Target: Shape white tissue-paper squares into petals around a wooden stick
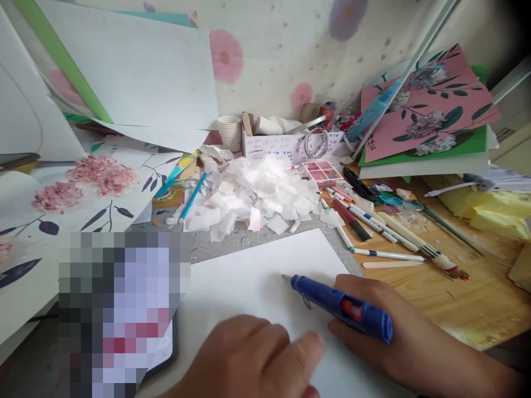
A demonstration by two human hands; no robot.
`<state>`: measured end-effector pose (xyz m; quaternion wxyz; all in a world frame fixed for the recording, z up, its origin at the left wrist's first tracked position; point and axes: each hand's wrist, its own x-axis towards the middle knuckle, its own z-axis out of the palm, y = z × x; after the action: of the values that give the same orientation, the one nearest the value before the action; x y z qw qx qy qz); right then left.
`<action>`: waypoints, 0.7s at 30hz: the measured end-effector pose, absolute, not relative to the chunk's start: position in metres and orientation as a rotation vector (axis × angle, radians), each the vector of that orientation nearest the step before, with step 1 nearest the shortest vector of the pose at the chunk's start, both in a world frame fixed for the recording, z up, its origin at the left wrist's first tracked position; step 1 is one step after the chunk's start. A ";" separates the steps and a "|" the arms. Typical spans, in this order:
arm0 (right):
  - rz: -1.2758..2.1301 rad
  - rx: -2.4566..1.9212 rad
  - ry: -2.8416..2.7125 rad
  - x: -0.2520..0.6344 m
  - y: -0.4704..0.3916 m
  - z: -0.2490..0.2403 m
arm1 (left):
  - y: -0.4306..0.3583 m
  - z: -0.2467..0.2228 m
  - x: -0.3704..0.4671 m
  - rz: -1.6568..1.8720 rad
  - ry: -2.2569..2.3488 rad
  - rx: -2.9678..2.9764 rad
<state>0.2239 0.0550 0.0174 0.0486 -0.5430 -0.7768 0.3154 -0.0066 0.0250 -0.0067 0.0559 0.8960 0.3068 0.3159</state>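
My right hand [373, 298] is wrapped round a blue glue gun [332, 301] with a metal nozzle and a small wire stand. The nozzle points left over a white sheet of paper [249, 276]. At the bottom, my left hand [253, 359] is over the same sheet, its fingers curled under and the thumb stretched toward the right, slightly blurred. Whatever those fingers may hold is hidden. Beyond the sheet rises a pile of torn white tissue paper pieces [257, 193]. To the left of my left hand lies a phone [168, 348], its screen mostly pixelated.
Markers [373, 224] and a paintbrush [431, 251] lie at right, beside a wooden stick [392, 265]. A blue pencil [193, 198] is left of the pile. Paper cups [229, 132] and a white box [274, 145] stand behind. Flower pictures [431, 110] lean at right.
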 end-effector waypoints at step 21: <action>0.955 -1.710 -2.415 0.218 0.050 0.021 | 0.025 0.000 -0.007 0.402 1.222 2.766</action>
<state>0.2178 0.0503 0.0213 0.0159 -0.5498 -0.7767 0.3070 -0.0071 0.0248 0.0002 0.0454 0.9058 0.4001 0.1318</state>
